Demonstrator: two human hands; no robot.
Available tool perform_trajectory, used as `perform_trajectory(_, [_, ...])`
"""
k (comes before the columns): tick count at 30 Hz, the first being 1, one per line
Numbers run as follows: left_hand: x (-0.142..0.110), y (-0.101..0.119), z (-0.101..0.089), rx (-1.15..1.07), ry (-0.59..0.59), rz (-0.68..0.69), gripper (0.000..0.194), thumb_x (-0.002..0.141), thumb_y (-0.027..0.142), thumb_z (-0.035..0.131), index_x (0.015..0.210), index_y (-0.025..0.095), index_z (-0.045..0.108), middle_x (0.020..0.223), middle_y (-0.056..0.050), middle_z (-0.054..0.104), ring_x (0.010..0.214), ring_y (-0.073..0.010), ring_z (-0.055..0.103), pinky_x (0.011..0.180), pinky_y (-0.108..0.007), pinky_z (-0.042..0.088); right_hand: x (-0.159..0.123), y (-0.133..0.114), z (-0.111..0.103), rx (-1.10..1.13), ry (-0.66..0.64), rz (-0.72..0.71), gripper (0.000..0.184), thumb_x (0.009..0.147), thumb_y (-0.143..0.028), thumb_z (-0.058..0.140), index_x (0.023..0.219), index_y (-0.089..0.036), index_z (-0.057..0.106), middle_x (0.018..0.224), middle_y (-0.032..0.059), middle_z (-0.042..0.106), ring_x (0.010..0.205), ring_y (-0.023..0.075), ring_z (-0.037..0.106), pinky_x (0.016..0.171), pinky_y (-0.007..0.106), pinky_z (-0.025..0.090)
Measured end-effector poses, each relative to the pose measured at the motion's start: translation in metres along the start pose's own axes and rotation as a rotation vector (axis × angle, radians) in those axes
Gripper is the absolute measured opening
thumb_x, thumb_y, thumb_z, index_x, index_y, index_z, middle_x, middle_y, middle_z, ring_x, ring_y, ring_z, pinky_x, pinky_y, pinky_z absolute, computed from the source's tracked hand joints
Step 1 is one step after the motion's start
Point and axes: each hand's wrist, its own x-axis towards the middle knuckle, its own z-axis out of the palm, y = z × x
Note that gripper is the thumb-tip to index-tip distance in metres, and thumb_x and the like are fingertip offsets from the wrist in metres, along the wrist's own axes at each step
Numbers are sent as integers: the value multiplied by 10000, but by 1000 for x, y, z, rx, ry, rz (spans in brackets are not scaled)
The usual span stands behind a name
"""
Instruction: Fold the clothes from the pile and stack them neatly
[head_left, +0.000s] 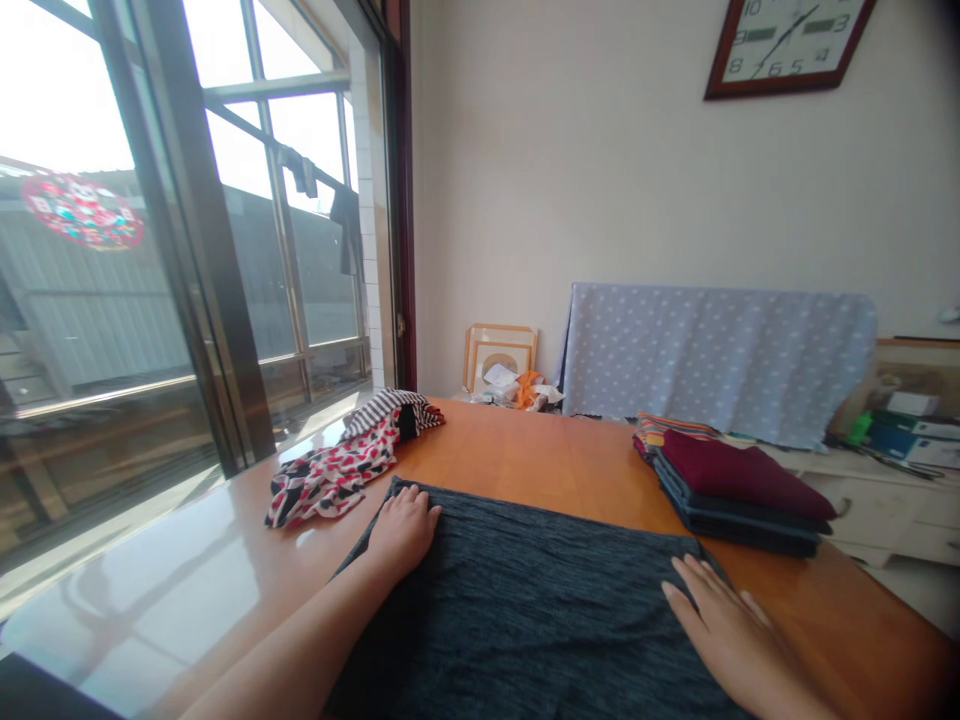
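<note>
A dark blue-grey garment [540, 600] lies spread on the wooden table, its near end cut off by the bottom of the view. My left hand [405, 528] rests on its far left corner, palm down, with the fingers stretched out. Along the right edge of the cloth lies my right hand [724, 620], flat, fingers spread and thumb apart. Neither hand grips anything. What kind of garment this is cannot be made out.
On the orange-brown table [525, 450], a stack of folded clothes [742, 485] sits at the right, maroon on top. Crumpled patterned clothing [337, 465] lies at the left by the window. Behind are a dotted light-blue cloth cover [712, 360] and a white cabinet [885, 515].
</note>
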Motion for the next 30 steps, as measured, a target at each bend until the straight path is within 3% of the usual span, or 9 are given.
perform_trajectory(5, [-1, -7, 8, -20, -61, -63, 731, 931, 661, 284, 1435, 164, 464, 1560, -157, 361, 1451, -325, 290, 1167, -503, 203, 1, 1, 2, -2, -9, 3, 697, 926, -605, 255, 1478, -217, 430, 1532, 73, 417, 1451, 286, 307, 1155, 545, 271])
perform_trajectory(19, [-2, -9, 3, -13, -143, -61, 792, 908, 713, 206, 1467, 194, 421, 1599, -154, 274, 1487, -324, 198, 1140, -670, 24, 1, -12, -10, -22, -82, 54, 694, 941, -549, 210, 1499, -179, 392, 1571, 59, 344, 1490, 270, 205, 1185, 575, 161])
perform_trajectory(21, [-2, -5, -1, -2, -139, -68, 757, 914, 688, 244, 1447, 189, 443, 1588, -163, 297, 1474, -337, 223, 1131, -680, 35, 1, -13, -12, -22, -91, 51, 693, 942, -543, 207, 1500, -176, 390, 1573, 60, 340, 1492, 268, 197, 1184, 577, 155])
perform_trajectory(24, [-2, 9, -9, 19, -41, -14, 615, 936, 578, 332, 1376, 187, 509, 1511, -171, 427, 1421, -341, 320, 1139, -646, 87, 2, -14, -13, -16, -102, 55, 697, 943, -547, 205, 1505, -174, 381, 1578, 61, 331, 1493, 264, 193, 1186, 568, 159])
perform_trajectory(27, [0, 34, -18, -4, 41, 111, 435, 954, 448, 364, 1235, 210, 596, 1283, -142, 605, 1239, -294, 513, 1111, -517, 262, 3, -15, -14, -9, -113, 60, 702, 944, -553, 198, 1508, -174, 375, 1585, 55, 316, 1495, 258, 187, 1189, 553, 158])
perform_trajectory(30, [3, 62, -20, -76, 27, 233, 347, 962, 387, 365, 1129, 242, 631, 1120, -101, 631, 1073, -239, 584, 955, -366, 413, 3, -16, -16, 0, -123, 67, 706, 944, -558, 192, 1507, -174, 377, 1588, 51, 309, 1496, 254, 184, 1190, 548, 157])
